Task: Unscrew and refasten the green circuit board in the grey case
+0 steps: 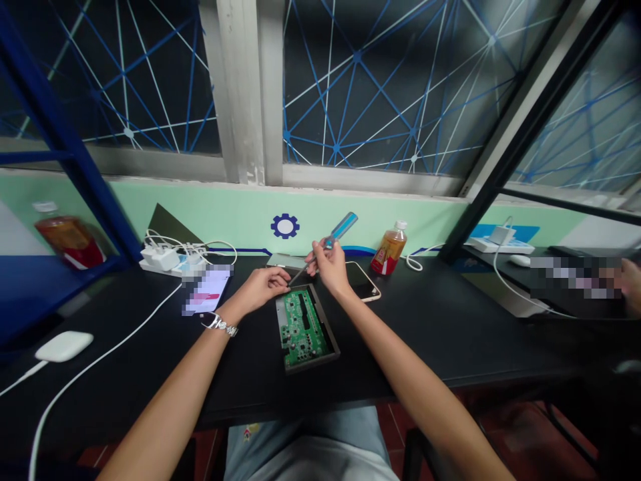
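Note:
A screwdriver with a blue and grey handle is gripped in my right hand, its shaft slanting down to the left. The screwdriver's tip ends close to the fingertips of my left hand, which are pinched together. Whatever lies between those left fingers is too small to tell. Below both hands, a green circuit board sits in a dark shallow frame on the black table. The left fingertips are at the frame's far edge. A silver watch is on my left wrist.
Left of the hands lie a lit phone, a power strip with cables and a white case. A second phone and a drink bottle stand right. A flat grey piece lies behind. Another person's hand shows far right.

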A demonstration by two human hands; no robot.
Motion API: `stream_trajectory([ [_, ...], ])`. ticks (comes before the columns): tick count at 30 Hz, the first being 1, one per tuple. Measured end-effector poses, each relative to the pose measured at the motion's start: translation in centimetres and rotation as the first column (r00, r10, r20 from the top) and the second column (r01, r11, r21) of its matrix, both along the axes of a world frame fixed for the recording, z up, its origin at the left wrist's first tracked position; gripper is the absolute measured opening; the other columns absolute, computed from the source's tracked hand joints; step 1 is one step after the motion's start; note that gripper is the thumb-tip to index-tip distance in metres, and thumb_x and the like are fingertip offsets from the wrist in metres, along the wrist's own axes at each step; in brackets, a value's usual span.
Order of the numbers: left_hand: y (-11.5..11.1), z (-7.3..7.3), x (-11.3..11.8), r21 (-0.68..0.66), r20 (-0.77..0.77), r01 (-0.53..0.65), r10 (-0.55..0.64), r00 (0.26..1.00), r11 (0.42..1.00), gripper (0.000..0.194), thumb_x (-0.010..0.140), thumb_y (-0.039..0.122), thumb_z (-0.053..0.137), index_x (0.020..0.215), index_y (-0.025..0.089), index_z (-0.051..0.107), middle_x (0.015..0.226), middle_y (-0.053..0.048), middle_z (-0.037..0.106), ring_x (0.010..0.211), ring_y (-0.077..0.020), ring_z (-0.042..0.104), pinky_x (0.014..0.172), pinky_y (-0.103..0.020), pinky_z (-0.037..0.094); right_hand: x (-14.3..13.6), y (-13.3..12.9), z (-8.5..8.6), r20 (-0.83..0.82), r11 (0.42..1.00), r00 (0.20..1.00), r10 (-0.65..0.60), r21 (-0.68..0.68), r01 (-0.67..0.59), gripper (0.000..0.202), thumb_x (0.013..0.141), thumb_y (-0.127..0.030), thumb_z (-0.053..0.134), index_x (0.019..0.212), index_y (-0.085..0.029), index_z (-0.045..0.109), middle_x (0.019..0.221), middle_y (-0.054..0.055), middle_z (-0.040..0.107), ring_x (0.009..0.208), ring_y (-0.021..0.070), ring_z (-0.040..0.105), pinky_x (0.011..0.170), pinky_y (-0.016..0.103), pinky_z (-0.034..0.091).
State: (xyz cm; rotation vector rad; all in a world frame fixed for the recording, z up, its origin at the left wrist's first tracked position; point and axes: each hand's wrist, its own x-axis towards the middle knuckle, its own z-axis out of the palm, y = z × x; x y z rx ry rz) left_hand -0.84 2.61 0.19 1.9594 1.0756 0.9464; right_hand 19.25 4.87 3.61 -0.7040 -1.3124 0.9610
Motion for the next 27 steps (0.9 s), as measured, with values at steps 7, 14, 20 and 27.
stream_trajectory([
  [7, -0.2, 0.7, -0.2, 0.022, -0.008, -0.033, 0.034, 0.999, 0.999, 0.024, 0.08, 0.035, 0.07, 0.092, 0.014, 0.066, 0.082, -0.006, 0.074, 0.082, -0.0206, 0.07, 0.078, -0.03, 0.052, -2.7, 0.8, 4.2, 0.424, 0.976, 0.899, 0.111, 0.123, -0.179, 0.026, 0.093, -0.047, 0.053, 0.097, -0.022, 0.048, 0.058, -0.005, 0.064, 0.037, 0.0095, 0.056, 0.037, 0.019, 0.045],
  [14, -0.2, 1.0, -0.8, 0.205, -0.162, -0.092, 0.127, 0.979, 0.974, 0.025, 0.085, 0.039, 0.064, 0.084, 0.017, 0.074, 0.084, -0.005, 0.074, 0.076, -0.0197, 0.065, 0.07, -0.027, 0.045, -3.3, 2.1, 4.6, 0.626, 0.948, 0.746, 0.229, 0.03, -0.317, 0.022, 0.098, -0.042, 0.048, 0.096, -0.021, 0.041, 0.065, -0.001, 0.068, 0.041, 0.0108, 0.061, 0.039, 0.02, 0.049],
  [20, 0.0, 0.2, -0.7, 0.242, -0.206, -0.083, 0.135, 0.969, 0.967, 0.018, 0.083, 0.035, 0.066, 0.082, 0.018, 0.074, 0.083, -0.005, 0.073, 0.077, -0.02, 0.065, 0.072, -0.028, 0.045, -2.8, 1.7, 3.6, 0.638, 0.935, 0.722, 0.269, 0.005, -0.354, 0.023, 0.099, -0.041, 0.046, 0.094, -0.021, 0.039, 0.069, 0.002, 0.07, 0.044, 0.0115, 0.063, 0.041, 0.021, 0.052],
  [27, 0.1, 0.2, -0.7, 0.247, -0.239, -0.085, 0.146, 0.96, 0.965, 0.017, 0.083, 0.033, 0.066, 0.08, 0.019, 0.073, 0.082, -0.005, 0.074, 0.078, -0.0207, 0.066, 0.072, -0.028, 0.045, -2.8, 1.9, 3.0, 0.643, 0.931, 0.713, 0.279, -0.001, -0.364, 0.024, 0.099, -0.042, 0.046, 0.092, -0.021, 0.037, 0.073, 0.003, 0.071, 0.047, 0.0123, 0.064, 0.042, 0.022, 0.053],
])
